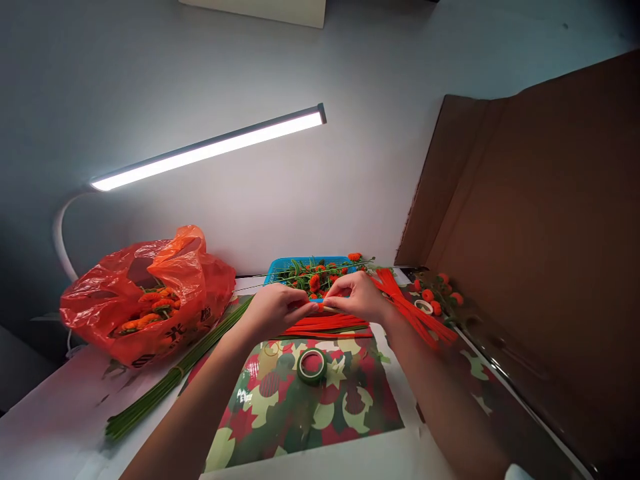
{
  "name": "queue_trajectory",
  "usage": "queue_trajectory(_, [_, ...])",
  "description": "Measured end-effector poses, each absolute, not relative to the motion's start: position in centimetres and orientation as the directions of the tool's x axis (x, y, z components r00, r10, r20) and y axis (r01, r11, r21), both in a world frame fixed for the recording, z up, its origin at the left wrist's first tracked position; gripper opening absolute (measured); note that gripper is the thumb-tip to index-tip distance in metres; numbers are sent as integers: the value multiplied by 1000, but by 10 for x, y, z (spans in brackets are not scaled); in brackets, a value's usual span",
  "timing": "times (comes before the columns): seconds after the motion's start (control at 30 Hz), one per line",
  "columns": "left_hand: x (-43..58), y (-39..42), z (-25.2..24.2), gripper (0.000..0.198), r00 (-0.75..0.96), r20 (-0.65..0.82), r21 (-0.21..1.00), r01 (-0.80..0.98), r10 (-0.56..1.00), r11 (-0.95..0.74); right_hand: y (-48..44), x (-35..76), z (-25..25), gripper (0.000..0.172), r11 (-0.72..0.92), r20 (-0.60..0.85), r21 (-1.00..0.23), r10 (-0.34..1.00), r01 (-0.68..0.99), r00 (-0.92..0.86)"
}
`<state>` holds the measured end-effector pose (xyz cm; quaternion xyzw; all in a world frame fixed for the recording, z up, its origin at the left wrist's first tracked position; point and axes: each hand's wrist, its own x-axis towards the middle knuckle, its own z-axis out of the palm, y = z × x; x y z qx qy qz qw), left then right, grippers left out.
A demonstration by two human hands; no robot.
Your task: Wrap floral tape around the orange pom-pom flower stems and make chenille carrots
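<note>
Bag, orange-red plastic (193, 283): black printed Chinese characters, one readable as 光, its neighbour unclear. Mat, camouflage-patterned (300, 410): small white marks at left, too blurred to read.

On the left I see a lit lamp (210, 151), its bar slanting up across the pale wall (360, 193). Brown cardboard (540, 200) stands to my right. Below, I have a patterned mat (300, 423) on the white table (55, 417).

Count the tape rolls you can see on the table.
2. The green roll lies on the patterned sheet; the white roll is at the right, beside some orange flowers. Others may be hidden.
</note>
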<state>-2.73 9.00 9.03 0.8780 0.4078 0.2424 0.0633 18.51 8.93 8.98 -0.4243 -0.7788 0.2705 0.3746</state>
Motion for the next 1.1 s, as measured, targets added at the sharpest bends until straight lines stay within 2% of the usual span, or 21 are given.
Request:
queue_trajectory(0.2, [-25,91,92,47,432,309,384,758,847,-527,85,173,88,15,590,556,-473,776,654,-298])
queue_trajectory(0.33, [-22,89,93,48,368,314,410,779,875,-475,82,170,85,18,593,618,-397,737,700,-273])
queue_trajectory(0.53, [-13,86,90,44,187,405,409,839,895,-360,78,158,78,17,570,728,-317,659,759,-191])
queue_trajectory(0.77, [-11,87,85,44,55,472,453,841,880,-296,82,151,68,12,629,781,-380,611,678,-129])
queue_trajectory(0.9, [-15,92,86,46,49,482,546,764,875,-344,80,149,68,22,655,770,-464,631,596,-94])
queue_trajectory(1.0, [-19,95,87,46,89,441,674,625,893,-395,80,150,70,29,668,731,-576,679,472,-69])
queue_trajectory(1.1, [-23,99,87,46,200,416,752,472,887,-460,85,154,69,34,599,606,-754,793,269,-67])
